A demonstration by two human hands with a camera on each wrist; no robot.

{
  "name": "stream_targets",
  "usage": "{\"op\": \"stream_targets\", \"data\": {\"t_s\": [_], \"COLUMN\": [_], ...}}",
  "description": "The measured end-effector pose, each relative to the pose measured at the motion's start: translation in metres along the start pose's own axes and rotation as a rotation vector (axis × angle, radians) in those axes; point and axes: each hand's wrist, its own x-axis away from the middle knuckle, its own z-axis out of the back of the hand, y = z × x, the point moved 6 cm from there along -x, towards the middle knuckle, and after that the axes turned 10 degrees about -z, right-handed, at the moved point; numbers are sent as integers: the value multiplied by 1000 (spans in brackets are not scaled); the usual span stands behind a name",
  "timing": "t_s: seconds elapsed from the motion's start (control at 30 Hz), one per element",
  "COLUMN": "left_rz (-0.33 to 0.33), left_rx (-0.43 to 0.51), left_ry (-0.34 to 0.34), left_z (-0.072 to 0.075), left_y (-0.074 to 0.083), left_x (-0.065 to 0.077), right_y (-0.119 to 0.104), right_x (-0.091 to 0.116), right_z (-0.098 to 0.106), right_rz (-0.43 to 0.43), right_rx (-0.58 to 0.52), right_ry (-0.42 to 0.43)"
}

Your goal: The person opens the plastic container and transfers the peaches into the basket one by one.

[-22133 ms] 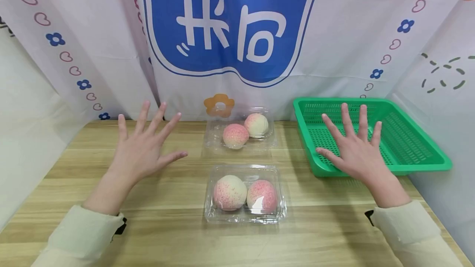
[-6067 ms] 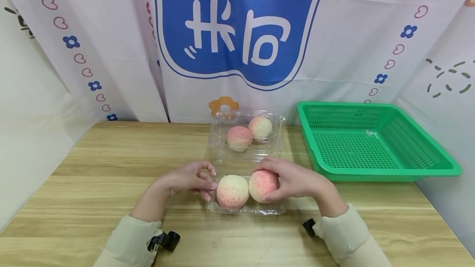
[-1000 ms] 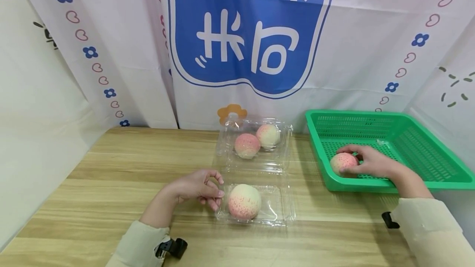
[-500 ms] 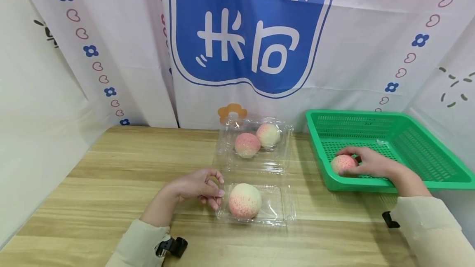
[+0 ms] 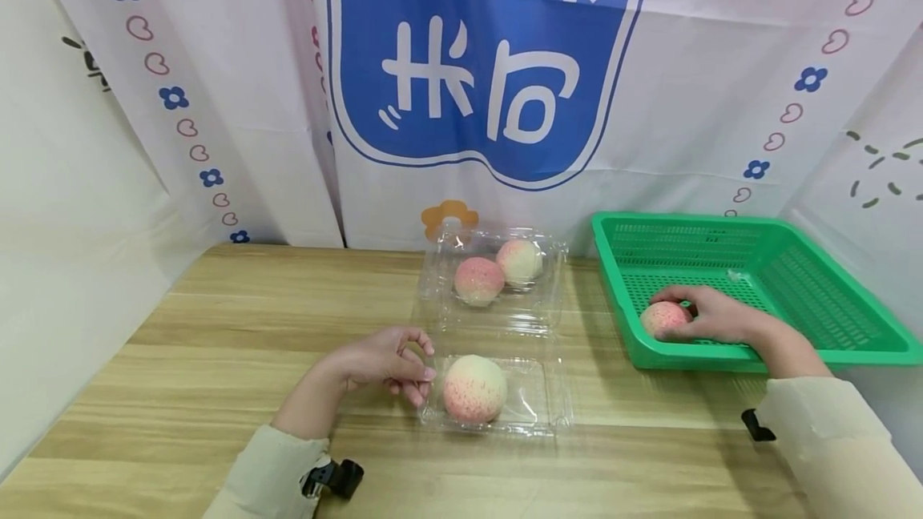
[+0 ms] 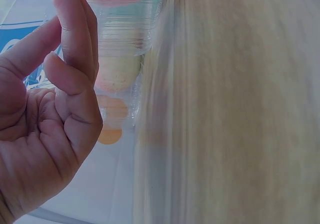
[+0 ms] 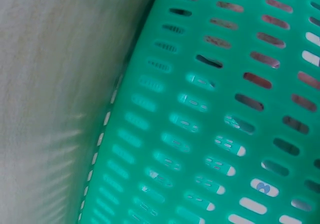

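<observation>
My left hand (image 5: 378,359) is at the left edge of an open clear plastic clamshell box (image 5: 532,403), its thumb and a finger pinching the rim. One large cream peach with pink speckles (image 5: 475,389) sits in the box's left half; the right half is bare. Inside the green basket (image 5: 634,355), at its front left corner, my right hand (image 5: 714,317) grips a pink speckled peach (image 5: 662,319), thumb in front and fingers over the top. The slotted basket wall (image 7: 200,129) hides most of that hand in the right wrist view.
Behind the open box stands another clear box (image 5: 497,315) with a pink peach (image 5: 479,281) and a paler one (image 5: 519,261). A white printed curtain (image 5: 389,207) hangs along the table's back edge. The wooden table (image 5: 238,391) stretches left and in front.
Earlier the near box was closed with two peaches in it. It is now open, and my right hand has carried the right peach to the basket. Over the last second almost nothing moves.
</observation>
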Motion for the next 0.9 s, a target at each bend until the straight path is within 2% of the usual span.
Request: {"op": "stream_targets", "data": {"t_s": [0.23,0.43,0.6,0.9], "left_rz": [6,-8,10,11], "left_rx": [1,-4,-4,1], "left_ry": [4,3,17,11], "left_z": [0,0,0,-1], "left_y": [-1,1,0,1], "left_x": [1,2,2,2], "right_y": [0,-1,0,-4], "right_x": [0,1,2,6], "right_z": [-1,2,4,17], "right_rz": [-23,-4,11,32], "right_rx": [-16,2,15,51], "right_ry": [-5,24,48,189]}}
